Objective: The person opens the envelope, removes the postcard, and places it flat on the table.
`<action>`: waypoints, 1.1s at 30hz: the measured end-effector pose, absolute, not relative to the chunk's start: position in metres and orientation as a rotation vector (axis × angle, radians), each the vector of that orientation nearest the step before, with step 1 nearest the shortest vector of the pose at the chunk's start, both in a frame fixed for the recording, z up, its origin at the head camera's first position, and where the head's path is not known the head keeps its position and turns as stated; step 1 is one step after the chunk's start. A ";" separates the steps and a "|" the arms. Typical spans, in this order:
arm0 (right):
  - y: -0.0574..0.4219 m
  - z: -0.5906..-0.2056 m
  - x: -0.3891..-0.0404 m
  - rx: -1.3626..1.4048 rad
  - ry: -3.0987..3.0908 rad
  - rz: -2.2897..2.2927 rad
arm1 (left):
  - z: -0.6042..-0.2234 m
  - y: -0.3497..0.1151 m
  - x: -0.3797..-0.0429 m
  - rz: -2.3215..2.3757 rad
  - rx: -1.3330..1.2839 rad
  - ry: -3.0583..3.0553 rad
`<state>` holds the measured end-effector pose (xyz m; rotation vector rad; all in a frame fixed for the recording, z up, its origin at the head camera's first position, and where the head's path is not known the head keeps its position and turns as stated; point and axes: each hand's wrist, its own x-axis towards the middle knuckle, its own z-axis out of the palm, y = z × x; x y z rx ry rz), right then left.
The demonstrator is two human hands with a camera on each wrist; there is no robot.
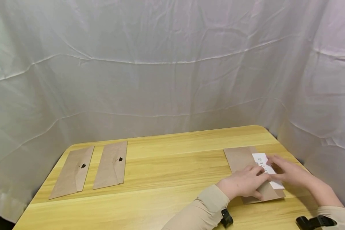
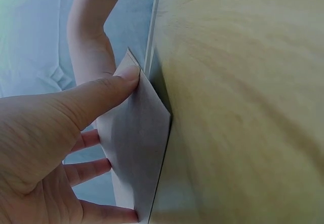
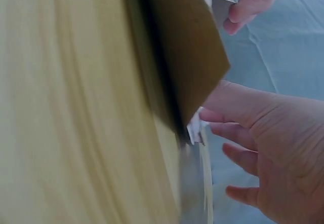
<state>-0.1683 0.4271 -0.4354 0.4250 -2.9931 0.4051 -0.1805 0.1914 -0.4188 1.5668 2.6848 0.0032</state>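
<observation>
At the right of the table in the head view lies a brown envelope (image 1: 238, 156) with a white printed card (image 1: 259, 157) across its right part. My left hand (image 1: 245, 183) rests over the envelope, its fingertips at the left edge of the card. In the left wrist view its thumb (image 2: 114, 84) presses along the envelope (image 2: 142, 143) and the other fingers spread at its edge. My right hand (image 1: 293, 172) pinches the card's right side. The raised brown flap (image 3: 195, 46) partly hides the right thumb in the right wrist view.
Two brown envelopes, a left one (image 1: 70, 171) and a right one (image 1: 110, 164), lie at the table's left, each with a small dark mark. The wooden table (image 1: 172, 169) is bounded by pale hanging cloth (image 1: 161, 86) behind and at the sides.
</observation>
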 end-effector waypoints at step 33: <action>0.410 -0.430 -0.181 0.412 -2.889 0.256 | -0.415 0.190 -0.179 -0.008 1.601 2.657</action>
